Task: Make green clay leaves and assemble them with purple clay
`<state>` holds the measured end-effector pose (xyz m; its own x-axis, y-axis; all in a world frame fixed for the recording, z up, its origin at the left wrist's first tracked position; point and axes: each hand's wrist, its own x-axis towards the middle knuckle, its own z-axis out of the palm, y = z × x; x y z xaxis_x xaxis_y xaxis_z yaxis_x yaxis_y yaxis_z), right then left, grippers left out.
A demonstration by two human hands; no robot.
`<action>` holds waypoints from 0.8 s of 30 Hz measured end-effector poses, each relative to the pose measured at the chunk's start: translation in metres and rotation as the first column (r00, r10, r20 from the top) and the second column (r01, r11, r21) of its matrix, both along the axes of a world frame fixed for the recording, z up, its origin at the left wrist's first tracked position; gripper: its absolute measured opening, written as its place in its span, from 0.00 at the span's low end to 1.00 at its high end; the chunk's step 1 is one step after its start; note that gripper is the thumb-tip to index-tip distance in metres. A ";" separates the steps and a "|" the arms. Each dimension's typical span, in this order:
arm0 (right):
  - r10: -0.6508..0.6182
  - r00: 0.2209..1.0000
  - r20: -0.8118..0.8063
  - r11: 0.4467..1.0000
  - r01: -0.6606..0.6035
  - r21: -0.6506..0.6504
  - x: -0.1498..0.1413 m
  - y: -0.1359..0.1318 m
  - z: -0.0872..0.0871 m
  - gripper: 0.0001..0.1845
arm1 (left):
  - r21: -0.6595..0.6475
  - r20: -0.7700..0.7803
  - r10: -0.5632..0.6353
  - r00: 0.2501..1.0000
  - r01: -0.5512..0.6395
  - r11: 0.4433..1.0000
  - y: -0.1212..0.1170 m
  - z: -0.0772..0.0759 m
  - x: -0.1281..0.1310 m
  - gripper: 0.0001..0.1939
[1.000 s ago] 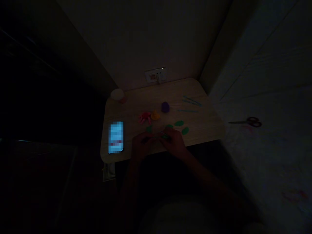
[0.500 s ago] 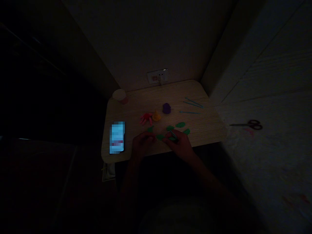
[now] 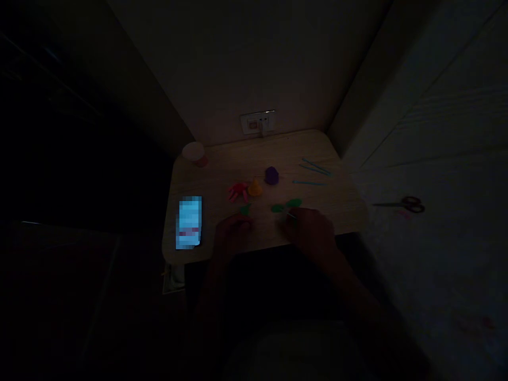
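Observation:
My right hand point(image 3: 315, 230) is closed on a thin pale modelling tool point(image 3: 290, 214), whose tip points left towards a green leaf-shaped clay piece point(image 3: 277, 208). Another green leaf point(image 3: 294, 202) lies just beyond the fingers. My left hand point(image 3: 233, 230) rests low over the table with its fingers curled in; whatever they hold is lost in the dark. Just above it lies a green clay piece point(image 3: 245, 210). Behind are a red clay piece with pink strips point(image 3: 238, 191), an orange cone-shaped clay piece point(image 3: 255, 187) and a purple clay lump point(image 3: 272, 175).
The small wooden table point(image 3: 226, 159) stands against a wall with a socket point(image 3: 257, 123). A lit phone point(image 3: 189, 222) lies at its left, a cup point(image 3: 194, 152) behind. Thin blue tools point(image 3: 310, 183) lie at right. Scissors point(image 3: 410, 204) rest on the pale surface beyond.
My right hand has moved right, away from my left hand, with the tool. The green leaf between the hands no longer shows there. Green leaves at the right are now covered by my hand.

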<state>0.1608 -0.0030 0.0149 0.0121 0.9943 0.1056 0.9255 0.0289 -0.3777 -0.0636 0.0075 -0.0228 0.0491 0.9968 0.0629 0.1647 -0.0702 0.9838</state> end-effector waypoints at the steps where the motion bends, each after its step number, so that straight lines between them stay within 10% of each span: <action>1: 0.009 1.000 -0.018 1.000 -0.009 -0.011 -0.002 0.002 -0.001 0.13 | 0.008 -0.001 -0.003 1.000 0.003 1.000 0.000 -0.001 0.000 0.14; 15: 0.148 0.985 -0.087 0.989 -0.147 0.011 0.048 -0.005 -0.008 0.09 | 0.391 -0.570 0.049 0.820 0.218 0.894 -0.015 -0.010 0.048 0.07; 24: 0.329 0.944 0.032 0.913 -0.309 -0.268 0.034 -0.014 0.001 0.26 | 0.356 -0.746 0.097 0.659 0.270 0.895 -0.030 -0.009 0.067 0.14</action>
